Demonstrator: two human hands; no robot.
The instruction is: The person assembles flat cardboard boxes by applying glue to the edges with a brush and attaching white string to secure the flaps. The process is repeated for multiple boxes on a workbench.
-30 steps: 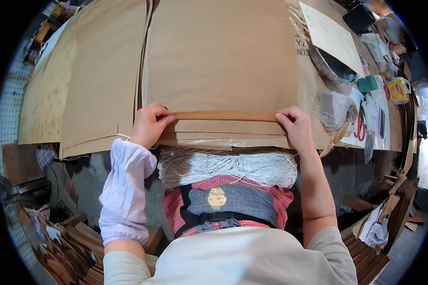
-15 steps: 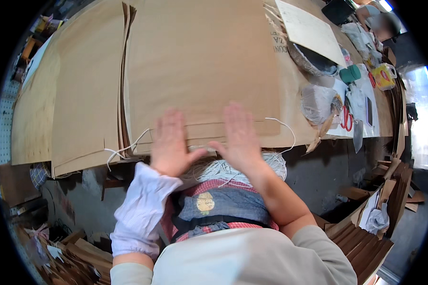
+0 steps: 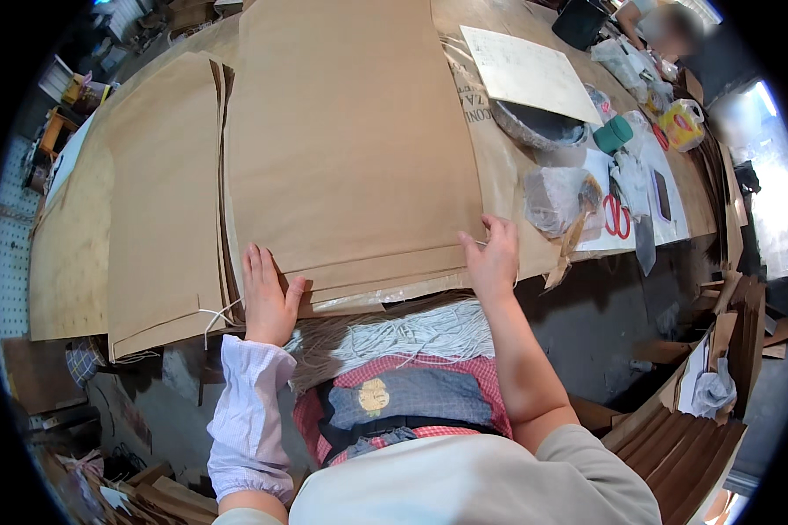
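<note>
In the head view, the large brown sheet [image 3: 350, 131] lay on the table, its near end creased in strips that ran along the edge closest to the person. The left hand [image 3: 267, 297] rested flat over the sheet's near left corner, fingers straight and side by side, thumb spread away. The right hand [image 3: 494, 262] was at the near right corner, thumb and forefinger bent toward each other by a short bit of white cord; whether they pinched it, I could not tell.

The crease looked the likeliest trouble: if the left palm slid or pressed unevenly, the strips could have skewed against the sheet's edge. Just left of the sheet, a loose cord end [image 3: 220, 314] stuck out beside the left hand, over the neighbouring brown stack [image 3: 162, 201]; a sleeve brushing it might have tugged it out of line. Below the sheet's near edge, the bundle of pale cords [image 3: 394, 332] sat on the lap, where strands could have snagged. Well to the right of the sheet, beyond the red-handled scissors [image 3: 617, 214], a blade [image 3: 645, 245] jutted past the table edge, so a careless elbow could have knocked it down.
</note>
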